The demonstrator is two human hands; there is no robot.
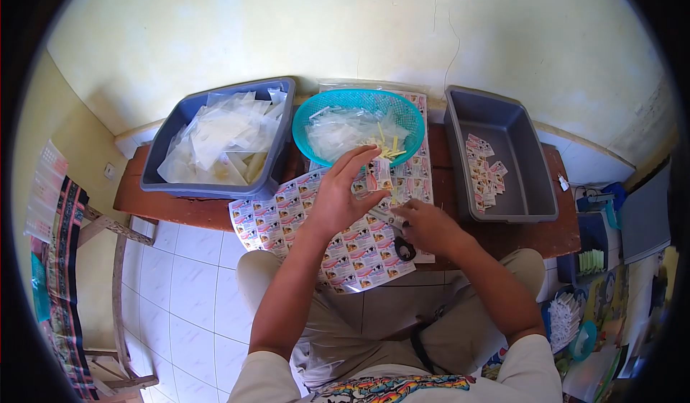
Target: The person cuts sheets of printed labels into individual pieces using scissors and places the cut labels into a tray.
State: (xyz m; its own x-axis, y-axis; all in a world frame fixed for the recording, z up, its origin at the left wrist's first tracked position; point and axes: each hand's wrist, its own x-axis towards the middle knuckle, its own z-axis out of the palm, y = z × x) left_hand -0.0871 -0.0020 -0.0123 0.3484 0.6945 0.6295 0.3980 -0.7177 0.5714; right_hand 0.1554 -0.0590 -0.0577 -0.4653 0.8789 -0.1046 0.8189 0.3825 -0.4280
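Hands: left hand pinches a small printed label between thumb and fingers; right hand grips black-handled scissors, blade opening unclear. Label sits above the printed sheet, in front of the teal basket, its long axis running roughly away from the body. From the right hand it lies leftward and farther toward the wall; left hand is nearer, in contact. Loose cut labels lie in the right-hand grey tub on the table.
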